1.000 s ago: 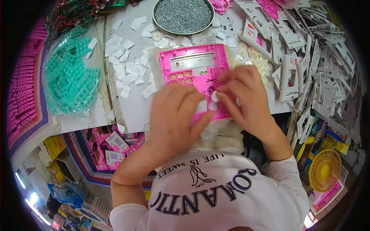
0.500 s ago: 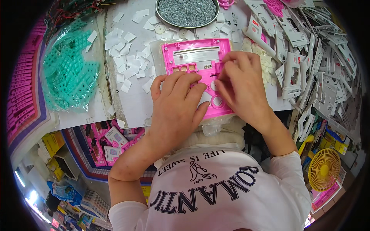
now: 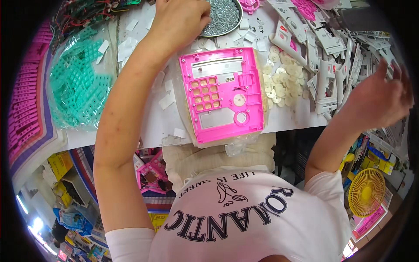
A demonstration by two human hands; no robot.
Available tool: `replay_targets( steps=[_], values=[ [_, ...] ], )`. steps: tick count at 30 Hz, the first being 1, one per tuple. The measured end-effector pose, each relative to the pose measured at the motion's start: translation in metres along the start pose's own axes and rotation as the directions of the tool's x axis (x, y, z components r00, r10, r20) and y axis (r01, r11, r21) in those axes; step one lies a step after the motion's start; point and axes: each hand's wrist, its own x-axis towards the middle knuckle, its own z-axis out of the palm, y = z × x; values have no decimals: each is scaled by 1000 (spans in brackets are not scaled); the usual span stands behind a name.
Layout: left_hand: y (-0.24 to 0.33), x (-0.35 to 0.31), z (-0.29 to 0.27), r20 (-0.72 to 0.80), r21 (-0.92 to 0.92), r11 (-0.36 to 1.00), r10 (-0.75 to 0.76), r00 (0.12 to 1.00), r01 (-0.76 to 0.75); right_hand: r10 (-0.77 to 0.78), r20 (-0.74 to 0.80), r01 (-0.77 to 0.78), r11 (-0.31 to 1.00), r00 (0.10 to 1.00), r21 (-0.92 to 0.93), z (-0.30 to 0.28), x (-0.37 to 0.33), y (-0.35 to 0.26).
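Observation:
A pink plastic housing (image 3: 258, 105) with a keypad grid and a round ring lies inner side up on a padded piece in front of me. Neither hand touches it. A round white disc (image 3: 239, 100) sits in it, near a short dark wire. My left hand (image 3: 181, 22) reaches past the housing to the left side of a round metal bowl of small screws (image 3: 222, 17). Its fingers are curled together at the screws, and what they hold is hidden. Out at the right, my right hand (image 3: 382, 102) is beside a heap of white plastic panels (image 3: 327, 85), its fingers blurred by motion.
Loose cream discs (image 3: 283, 85) lie right of the housing, white paper squares (image 3: 127, 48) left of it. A clear bag of teal parts (image 3: 83, 83) is farther left. Wired circuit boards (image 3: 83, 22) lie far left; a dark grey shape (image 3: 366, 19) is at upper right. A yellow fan (image 3: 367, 192) stands below right.
Both hands have left the pink housing. The left went up to the screw bowl, the right swung out to the right. The housing shifted slightly, and its keypad grid and white disc now show fully.

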Motion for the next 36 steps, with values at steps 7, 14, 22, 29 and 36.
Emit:
replay_targets(
  steps=[7,14,22,29,36],
  values=[
    [4,15,-3,136,30,990,-139,981,136,180,749,-514,823,638,241,24,37,58],
    [101,-90,-40,-59,-388,914,104,993,-118,274,818,-798,510,506,322,43,-31,11],
    [121,-127,-30,-108,-570,821,-31,994,-37,366,763,-797,520,533,307,52,-63,-59],
    [122,-128,-29,-137,-590,806,-37,990,-51,348,758,-774,552,552,310,59,-71,-60],
    [115,-115,-36,-80,-459,889,-35,996,-5,509,610,-777,540,607,323,64,-89,-58]
  ],
)
